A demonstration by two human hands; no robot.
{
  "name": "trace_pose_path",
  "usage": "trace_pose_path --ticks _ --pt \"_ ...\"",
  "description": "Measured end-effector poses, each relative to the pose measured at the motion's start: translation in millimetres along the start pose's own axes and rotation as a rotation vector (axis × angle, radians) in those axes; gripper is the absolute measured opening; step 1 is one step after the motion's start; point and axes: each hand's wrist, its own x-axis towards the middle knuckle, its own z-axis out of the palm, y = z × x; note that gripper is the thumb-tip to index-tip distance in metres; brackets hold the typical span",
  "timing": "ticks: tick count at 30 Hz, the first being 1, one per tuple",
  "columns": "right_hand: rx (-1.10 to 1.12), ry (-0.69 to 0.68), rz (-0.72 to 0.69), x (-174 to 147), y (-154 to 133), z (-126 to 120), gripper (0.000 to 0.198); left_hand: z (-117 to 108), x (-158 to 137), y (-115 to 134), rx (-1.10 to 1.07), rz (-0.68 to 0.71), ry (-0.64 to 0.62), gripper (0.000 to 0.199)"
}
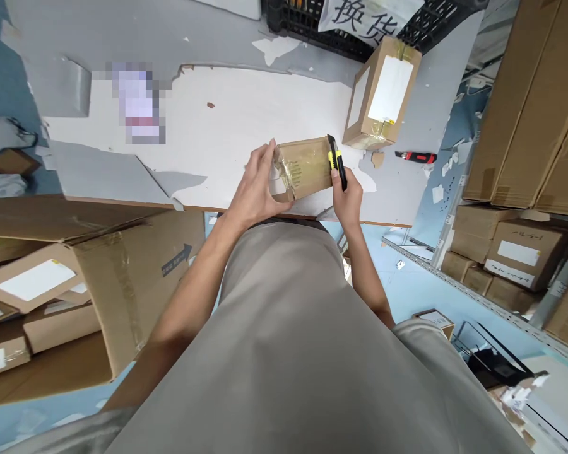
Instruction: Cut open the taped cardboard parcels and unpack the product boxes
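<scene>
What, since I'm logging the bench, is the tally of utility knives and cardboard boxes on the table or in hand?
Utility knives: 2 (yellow-black knife in right hand, red-black knife on table)
Cardboard boxes: 2 (smaller box in left hand, labelled box on table)
Total: 4

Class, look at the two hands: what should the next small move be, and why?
Probably bring the cutter to the tape on the small box. The right hand holds the cutter, but at the box's opposite end, while the left hand steadies the box by its visibly taped end.
</scene>
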Motion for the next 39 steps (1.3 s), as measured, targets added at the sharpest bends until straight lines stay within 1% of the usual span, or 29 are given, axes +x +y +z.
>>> trace_pose_path --ticks 2,4,8,10,12,16,22,26,30,35,39 --pt "0.085 -0.042 0.052 0.5 6.1 7.3 0.066 -6.3 -2.9 8.1 0.067 -0.005 -0.005 0.141" --pt "0.156 -0.074 0.110 -1.9 12.1 15.4 0.065 -4.4 -3.8 8.5 0.126 -0.006 -0.023 0.135" --pt "0.245 -0.152 0.200 -14.5 20.6 21.8 0.066 19.5 -0.1 -9.4 0.203 -0.017 -0.087 0.115" --pt "0.245 -0.204 0.198 -22.0 22.4 20.0 0.067 31.1 1.3 -18.7 0.216 -0.019 -0.097 0.109" --pt "0.222 -0.260 0.176 -28.5 22.1 17.5 0.068 37.6 0.9 -23.9 0.219 -0.018 -0.096 0.103" --pt "0.109 -0.371 0.132 -36.5 11.0 13.9 0.065 40.1 -1.4 -24.1 0.206 -0.038 -0.094 0.096" --pt "-0.207 -0.500 0.080 -34.2 -27.0 4.1 0.060 41.8 0.4 -20.0 0.107 -0.083 -0.083 0.102" --pt "-0.303 -0.532 0.077 -29.9 -42.3 -2.9 0.059 41.0 1.7 -19.5 0.088 -0.080 -0.083 0.104" --pt "-0.398 -0.576 0.089 -30.9 -51.7 -3.6 0.061 40.0 1.6 -18.9 0.090 -0.079 -0.098 0.103" --pt "-0.548 -0.603 0.145 -34.5 -71.4 4.7 0.062 42.9 0.6 -17.5 0.066 -0.080 -0.087 0.102" --pt "-0.603 -0.602 0.167 -33.0 -85.5 12.8 0.062 45.6 -1.0 -16.4 0.059 -0.087 -0.082 0.101"
